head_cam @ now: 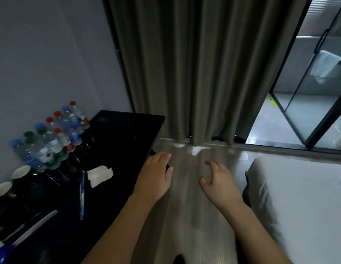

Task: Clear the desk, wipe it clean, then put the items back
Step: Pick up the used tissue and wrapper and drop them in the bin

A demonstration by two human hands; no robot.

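Black desk [118, 141] uncleared; our left hand [154, 178] and right hand [219, 181] empty, fingers loose. Risk: sweeping toward 9 o'clock topples crowded water bottles [51, 141].

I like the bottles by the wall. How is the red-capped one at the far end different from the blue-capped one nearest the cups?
The far red-capped bottle has a red cap and red on its label; the near blue-capped bottle has a blue cap and bluish label. The red-capped one stands at the row's far end, the blue-capped one beside the white cups. Both are clear plastic bottles, on the black desk along the wall.
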